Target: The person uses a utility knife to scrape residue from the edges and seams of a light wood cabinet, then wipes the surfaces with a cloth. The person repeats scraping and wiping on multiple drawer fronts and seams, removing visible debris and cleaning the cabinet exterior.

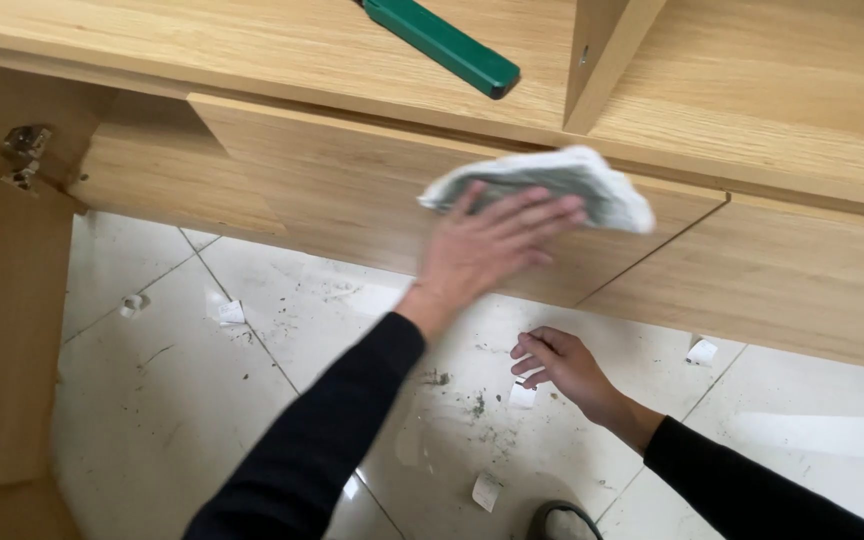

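Head view: the left hand [492, 245] lies flat with its fingers spread, pressing a crumpled white-grey cloth [552, 185] against the front of a light wooden drawer panel [352, 190]; the cloth sits near the panel's upper edge, just under the desk top [202, 45]. The right hand [557, 365] hangs lower, well apart from the cloth, with its fingers loosely curled and holding nothing, above the floor. Both arms wear dark sleeves. On the desk top lies a long green tool handle [442, 45], beside an upright wooden divider [602, 55]. To the left a metal hinge [24, 155] is fixed inside the open cabinet side. Below, the pale tiled floor [172, 400] is dusty and strewn with small white paper scraps [487, 490], square or curled, with one just beside the right hand and others near the drawer fronts.
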